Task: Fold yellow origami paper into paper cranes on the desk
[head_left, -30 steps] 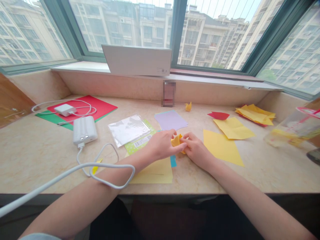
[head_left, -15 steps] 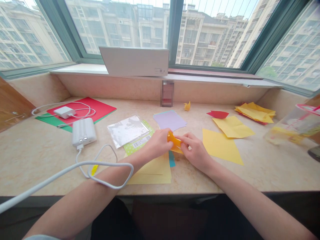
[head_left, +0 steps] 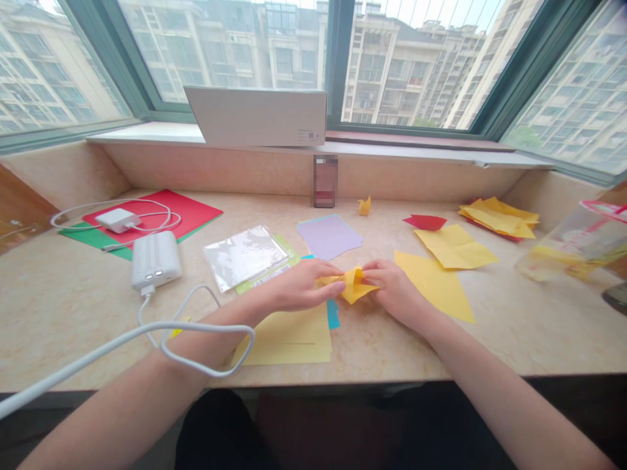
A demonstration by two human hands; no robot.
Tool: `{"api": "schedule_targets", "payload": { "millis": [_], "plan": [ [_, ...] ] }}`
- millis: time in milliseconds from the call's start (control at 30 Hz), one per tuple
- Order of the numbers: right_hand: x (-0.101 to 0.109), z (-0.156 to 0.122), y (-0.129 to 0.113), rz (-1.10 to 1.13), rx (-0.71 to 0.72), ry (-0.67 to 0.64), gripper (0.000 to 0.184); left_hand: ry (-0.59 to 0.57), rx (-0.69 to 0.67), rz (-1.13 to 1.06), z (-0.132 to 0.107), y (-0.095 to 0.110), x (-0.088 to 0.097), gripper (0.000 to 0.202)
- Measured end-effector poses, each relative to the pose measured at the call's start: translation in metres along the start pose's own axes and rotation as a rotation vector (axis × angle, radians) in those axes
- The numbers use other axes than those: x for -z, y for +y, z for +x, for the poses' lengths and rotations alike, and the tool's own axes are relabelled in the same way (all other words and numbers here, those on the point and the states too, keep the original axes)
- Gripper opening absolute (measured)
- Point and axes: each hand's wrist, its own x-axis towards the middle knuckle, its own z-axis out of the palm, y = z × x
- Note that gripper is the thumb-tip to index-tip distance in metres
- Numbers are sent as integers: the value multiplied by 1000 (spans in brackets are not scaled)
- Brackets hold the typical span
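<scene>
A small folded piece of yellow-orange paper (head_left: 353, 284) is held between both hands just above the marble counter (head_left: 68, 307). My left hand (head_left: 298, 287) pinches its left end with thumb and fingers. My right hand (head_left: 394, 287) pinches its right end. Under my left wrist lies a pale yellow sheet (head_left: 289, 336) with a blue strip (head_left: 333, 313) at its edge. A larger yellow sheet (head_left: 434, 284) lies just right of my right hand.
A white power bank (head_left: 154, 259) with a white cable (head_left: 196, 326) looping over my left forearm lies to the left, near red and green sheets (head_left: 147, 215) and a charger (head_left: 116, 219). A lilac sheet (head_left: 328, 235), plastic sleeve (head_left: 245, 256), more yellow papers (head_left: 497, 220), a small folded figure (head_left: 364, 206) and a clear container (head_left: 573, 251) lie around.
The folded paper has been pulled open wider between my hands; both hands shifted slightly apart and the view moved a little to the right.
</scene>
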Motion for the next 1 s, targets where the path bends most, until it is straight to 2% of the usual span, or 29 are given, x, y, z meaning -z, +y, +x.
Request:
{"api": "schedule_targets", "payload": {
  "millis": [133, 267, 367, 500, 600, 733, 800, 1000],
  "plan": [
    [15, -4, 2, -13, -6, -79, 54, -5, -74, 240, 0, -1, -11, 30],
    [37, -12, -3, 26, -61, -156, 76, -19, -122, 407, 1, -1, -20, 27],
    [51, -15, -7, 48, -17, -99, 85, 18, -150, 472, 1, -1, -22, 24],
    [58, -15, -12, 173, 61, -11, 75, 108, -195, 461, -1, 3, -24, 31],
    [57, -16, -17, 278, 68, -14, 71, 157, -231, 435, -3, 10, -28, 31],
    [56, -16, -23, 183, 93, -164, 56, 130, -271, 427, -4, 20, -35, 24],
    [55, -15, -23, 154, 104, -237, 54, 110, -280, 412, -5, 24, -37, 24],
    [48, -17, -5, -17, 91, -223, 62, -6, -277, 386, -3, 29, -40, 25]
  ]
}}
